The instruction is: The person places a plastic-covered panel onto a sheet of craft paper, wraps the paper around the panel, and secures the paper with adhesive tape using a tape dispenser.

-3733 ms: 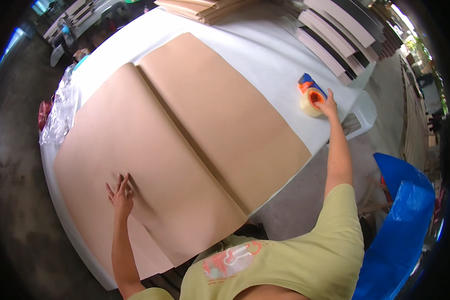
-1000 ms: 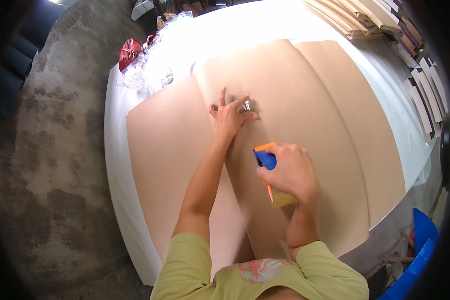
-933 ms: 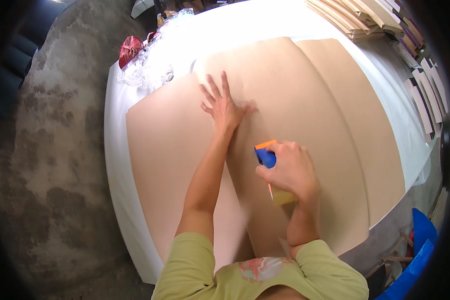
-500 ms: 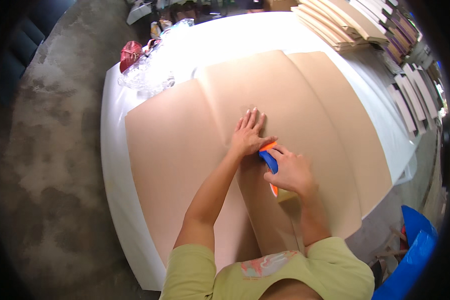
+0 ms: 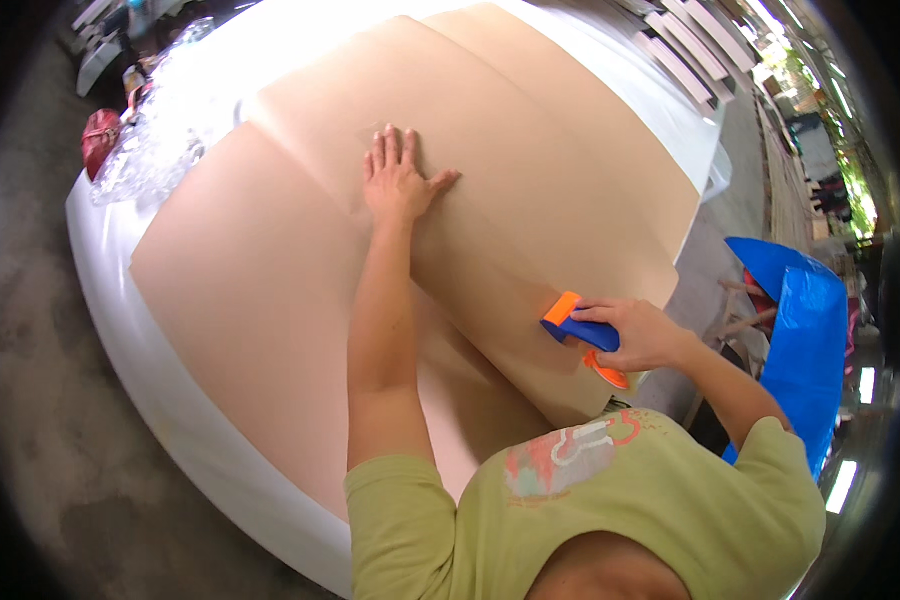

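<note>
A large creased brown cardboard sheet lies over the white-covered table. My left hand rests flat on its middle with the fingers spread and the thumb out to the right. Nearer to me and to the right, my right hand grips a blue and orange tape dispenser. The dispenser's orange front end points left, and its round orange part shows below my fingers. A folded flap of the cardboard makes a dark gap running toward my body. Whether the dispenser touches the cardboard, I cannot tell.
Clear plastic wrap and a red bundle lie at the table's far left corner. Pale boards are stacked beyond the far right edge. A blue plastic sheet stands to the right of my arm.
My right hand has drawn the tape dispenser toward me and to the right, away from my left hand. The left hand stays flat on the cardboard. My view has turned to the right.
</note>
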The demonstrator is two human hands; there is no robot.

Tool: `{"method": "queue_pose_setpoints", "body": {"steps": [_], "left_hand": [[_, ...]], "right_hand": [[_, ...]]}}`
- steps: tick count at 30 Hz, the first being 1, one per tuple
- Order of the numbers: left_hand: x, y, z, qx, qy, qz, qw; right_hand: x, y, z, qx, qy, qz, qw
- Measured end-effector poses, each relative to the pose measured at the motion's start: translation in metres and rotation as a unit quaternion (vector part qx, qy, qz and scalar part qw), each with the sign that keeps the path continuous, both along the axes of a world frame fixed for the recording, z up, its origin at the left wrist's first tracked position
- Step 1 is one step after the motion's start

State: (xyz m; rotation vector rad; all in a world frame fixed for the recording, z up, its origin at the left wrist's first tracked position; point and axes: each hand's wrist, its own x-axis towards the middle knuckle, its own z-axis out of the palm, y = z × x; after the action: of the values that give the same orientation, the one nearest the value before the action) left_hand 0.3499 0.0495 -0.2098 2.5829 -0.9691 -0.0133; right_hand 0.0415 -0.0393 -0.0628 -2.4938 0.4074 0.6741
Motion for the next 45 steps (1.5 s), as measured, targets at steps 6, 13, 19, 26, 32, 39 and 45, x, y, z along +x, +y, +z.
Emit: {"method": "queue_pose_setpoints", "body": {"steps": [6, 13, 19, 26, 32, 39, 45], "left_hand": [[-0.006, -0.005, 0.003, 0.019, -0.002, -0.013, 1.0], [-0.003, 0.001, 0.004, 0.025, -0.009, -0.011, 1.0], [-0.022, 0.0, 0.0, 0.01, -0.085, 0.002, 0.996], [-0.251, 0.009, 0.025, 0.071, 0.02, -0.185, 0.98], [-0.308, 0.012, 0.004, 0.151, -0.108, -0.164, 0.969], [-0.31, 0.01, 0.0, 0.118, -0.18, -0.129, 0.968], [-0.305, 0.014, 0.017, 0.034, 0.021, -0.134, 0.99]], "right_hand": [[0.136, -0.048, -0.025, 0.1, 0.413, 0.076, 0.902], [0.154, -0.034, -0.089, 0.161, 0.655, 0.158, 0.721], [-0.016, -0.1, -0.066, 0.456, 0.403, -0.005, 0.794], [-0.122, -0.204, -0.051, 0.504, -0.33, -0.483, 0.635], [-0.075, -0.358, -0.17, 0.421, -0.483, -0.606, 0.471], [-0.002, -0.41, -0.196, -0.183, -0.438, -0.581, 0.662], [-0.069, -0.269, -0.127, 0.22, -0.53, -0.486, 0.659]]}}
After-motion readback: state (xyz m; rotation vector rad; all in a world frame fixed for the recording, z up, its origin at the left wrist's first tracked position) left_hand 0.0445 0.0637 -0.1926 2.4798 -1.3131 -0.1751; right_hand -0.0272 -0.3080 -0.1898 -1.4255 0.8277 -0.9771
